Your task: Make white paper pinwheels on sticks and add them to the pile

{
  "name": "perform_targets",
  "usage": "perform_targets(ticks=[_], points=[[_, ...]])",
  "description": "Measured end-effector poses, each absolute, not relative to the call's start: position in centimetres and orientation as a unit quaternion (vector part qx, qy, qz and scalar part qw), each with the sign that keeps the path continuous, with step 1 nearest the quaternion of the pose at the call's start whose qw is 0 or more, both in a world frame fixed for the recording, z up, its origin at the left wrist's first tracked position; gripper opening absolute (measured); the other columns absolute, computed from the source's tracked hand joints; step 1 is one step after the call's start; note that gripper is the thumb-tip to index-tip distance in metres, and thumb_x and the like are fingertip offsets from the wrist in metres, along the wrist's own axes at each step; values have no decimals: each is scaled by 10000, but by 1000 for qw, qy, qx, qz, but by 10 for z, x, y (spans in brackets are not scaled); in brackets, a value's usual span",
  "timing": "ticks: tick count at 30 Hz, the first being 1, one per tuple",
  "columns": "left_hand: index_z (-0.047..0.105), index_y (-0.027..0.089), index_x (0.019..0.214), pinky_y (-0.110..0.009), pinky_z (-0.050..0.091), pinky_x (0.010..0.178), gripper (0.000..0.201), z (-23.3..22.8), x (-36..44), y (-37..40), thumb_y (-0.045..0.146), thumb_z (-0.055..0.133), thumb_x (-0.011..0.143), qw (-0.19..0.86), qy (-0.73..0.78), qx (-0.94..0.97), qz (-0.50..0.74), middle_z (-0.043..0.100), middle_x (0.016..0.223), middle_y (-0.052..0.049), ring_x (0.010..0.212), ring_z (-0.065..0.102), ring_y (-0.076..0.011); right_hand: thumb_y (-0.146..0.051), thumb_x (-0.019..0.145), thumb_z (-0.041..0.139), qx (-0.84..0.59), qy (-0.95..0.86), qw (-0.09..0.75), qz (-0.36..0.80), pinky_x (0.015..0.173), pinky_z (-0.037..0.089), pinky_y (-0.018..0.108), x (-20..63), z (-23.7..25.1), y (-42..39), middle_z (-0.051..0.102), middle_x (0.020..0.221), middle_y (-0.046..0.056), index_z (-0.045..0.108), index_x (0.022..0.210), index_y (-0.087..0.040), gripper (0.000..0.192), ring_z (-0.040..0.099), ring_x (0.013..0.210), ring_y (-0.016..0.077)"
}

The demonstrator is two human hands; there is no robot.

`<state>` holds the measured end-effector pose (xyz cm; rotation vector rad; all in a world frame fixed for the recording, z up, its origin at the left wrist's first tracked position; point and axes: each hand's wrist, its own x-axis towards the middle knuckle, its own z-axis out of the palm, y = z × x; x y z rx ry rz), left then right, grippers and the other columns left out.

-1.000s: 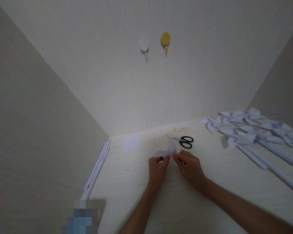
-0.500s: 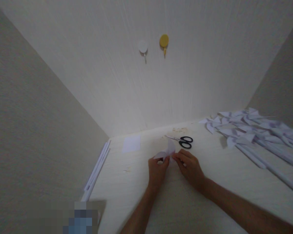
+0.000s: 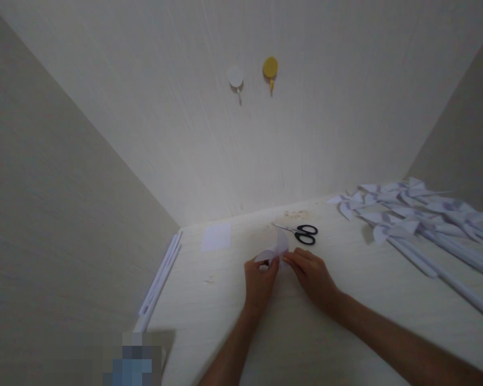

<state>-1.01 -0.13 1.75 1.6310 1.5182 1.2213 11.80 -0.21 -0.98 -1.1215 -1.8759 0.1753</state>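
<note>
Between my hands is a white paper pinwheel (image 3: 282, 242), its curved blades folded in toward the middle. My left hand (image 3: 261, 276) pinches it from the left, thumb near the centre. From the right, my right hand (image 3: 310, 271) has its thumb and fingertips closed at the pinwheel's centre; whether something small is between them is hidden. Just beyond lies a pair of scissors (image 3: 300, 233) with black handles, its blades pointing left. A flat square of white paper (image 3: 216, 237) rests to the left of the pinwheel.
Several finished paper pinwheels on sticks (image 3: 402, 228) are heaped at the right. Rolled white paper sticks (image 3: 161, 276) lie along the left wall. Small scraps (image 3: 297, 214) are by the back wall, which bears a white hook (image 3: 236, 79) and a yellow hook (image 3: 270, 68).
My right hand's fingers have drawn in more closely together at the pinwheel's centre. My left hand holds nearly the same place, and everything else is unchanged.
</note>
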Motion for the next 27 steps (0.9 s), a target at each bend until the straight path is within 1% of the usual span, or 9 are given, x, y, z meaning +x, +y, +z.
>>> perform_targets(ticks=[4,7,12,15,19,24,27], points=[[618,110,527,-255,393,546,252,17,-11,0,314,528,645,317,585,596,449,555,502,-14,516,485,-134,-191,807,421,-444,-757,471,93,594,422,241,117,-10,-1,559,658,47,600,708,-164,206,507,620,137],[588,109,497,-234,355,493,273,16,-12,1,337,533,637,338,595,585,435,495,472,4,481,430,-111,-159,794,431,-444,-751,479,93,574,411,232,116,-9,-2,540,631,43,594,650,-157,217,490,594,128],[509,116,436,-209,267,431,304,15,-12,3,349,534,628,347,602,575,432,369,448,29,454,315,-75,-138,792,424,-432,-750,493,92,561,399,218,116,-7,-3,521,621,37,602,655,-153,224,481,586,118],[488,119,422,-208,252,433,314,16,-12,3,353,534,626,344,605,574,431,328,443,36,451,282,-69,-136,797,417,-429,-751,492,97,564,399,214,117,-7,-3,521,635,37,608,684,-153,223,484,598,117],[502,114,421,-210,259,444,320,16,-12,3,357,535,627,343,601,575,436,337,439,36,453,302,-72,-155,807,413,-430,-761,476,99,556,401,211,117,-8,-2,517,632,33,612,722,-153,216,485,591,117],[585,103,479,-222,305,464,288,16,-12,2,350,547,621,354,594,566,449,421,434,23,461,370,-92,-182,816,406,-436,-763,463,113,554,409,209,118,-8,-2,525,631,25,607,719,-165,223,494,583,112],[608,105,502,-228,326,476,281,17,-12,1,354,553,618,355,594,566,449,468,451,12,477,401,-104,-187,813,410,-440,-760,464,117,550,413,213,118,-9,-2,537,631,25,608,715,-170,221,503,584,116]])
